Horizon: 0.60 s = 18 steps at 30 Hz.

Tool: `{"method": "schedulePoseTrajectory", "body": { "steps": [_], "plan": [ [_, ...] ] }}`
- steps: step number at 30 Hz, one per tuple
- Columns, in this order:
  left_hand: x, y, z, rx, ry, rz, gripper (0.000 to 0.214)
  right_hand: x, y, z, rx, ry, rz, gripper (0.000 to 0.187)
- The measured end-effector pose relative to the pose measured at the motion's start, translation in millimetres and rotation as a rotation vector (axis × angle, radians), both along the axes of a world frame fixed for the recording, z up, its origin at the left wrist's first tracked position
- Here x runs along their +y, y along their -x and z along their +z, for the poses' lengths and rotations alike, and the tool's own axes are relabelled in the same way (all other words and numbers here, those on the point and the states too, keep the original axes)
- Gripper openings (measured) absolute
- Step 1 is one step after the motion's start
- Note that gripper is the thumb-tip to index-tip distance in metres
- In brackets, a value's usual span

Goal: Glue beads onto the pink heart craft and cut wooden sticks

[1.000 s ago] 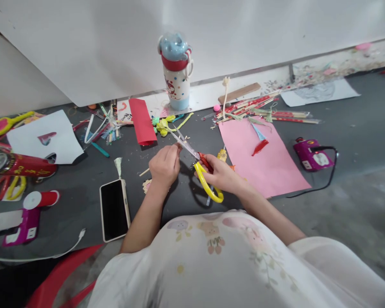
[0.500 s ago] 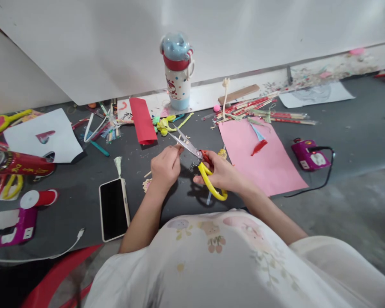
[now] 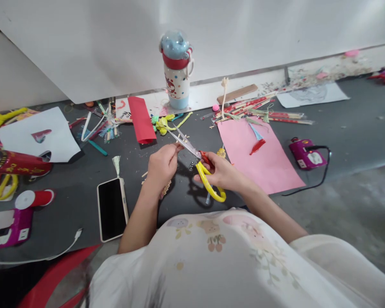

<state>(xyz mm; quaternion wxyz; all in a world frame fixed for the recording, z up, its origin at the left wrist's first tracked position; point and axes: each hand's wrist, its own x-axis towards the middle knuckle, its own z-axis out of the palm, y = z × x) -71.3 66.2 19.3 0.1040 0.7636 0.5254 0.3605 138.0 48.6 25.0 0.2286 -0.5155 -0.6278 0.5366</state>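
My right hand point(image 3: 220, 171) grips a pair of scissors point(image 3: 211, 184) with one yellow and one red handle. The blades are parted and point up and to the left. Close to them on the left, my left hand point(image 3: 163, 164) is closed in a pinch near the blades; what its fingers hold is too small to make out. A small beaded piece point(image 3: 165, 189) shows beside the left wrist, partly hidden by it. Yellow-green yarn point(image 3: 167, 124) lies just beyond the blade tips.
A water bottle point(image 3: 176, 70) stands at the back. To the left lie a phone point(image 3: 112, 209), a red thread spool point(image 3: 42, 198) and a red can point(image 3: 22, 164). Pink paper point(image 3: 266, 167), wrapped sticks point(image 3: 247, 106) and a purple socket box point(image 3: 306, 154) are on the right.
My left hand has moved slightly left. The beaded piece now shows to the right of the left wrist instead of the left. My right hand keeps its hold on the scissors, blades still parted.
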Motion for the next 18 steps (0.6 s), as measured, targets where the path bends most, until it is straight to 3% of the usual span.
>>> {"method": "schedulePoseTrajectory", "body": {
  "steps": [12, 18],
  "plan": [
    [3, 3, 2.1, 0.076, 0.056, -0.042, 0.029, -1, 1, 8.6, -0.182, -0.028, 0.041, 0.03],
    [-4, -12, 3.3, 0.13, -0.156, 0.17, 0.041, -6, 15, 6.6, -0.075, 0.142, -0.078, 0.032]
  ]
}}
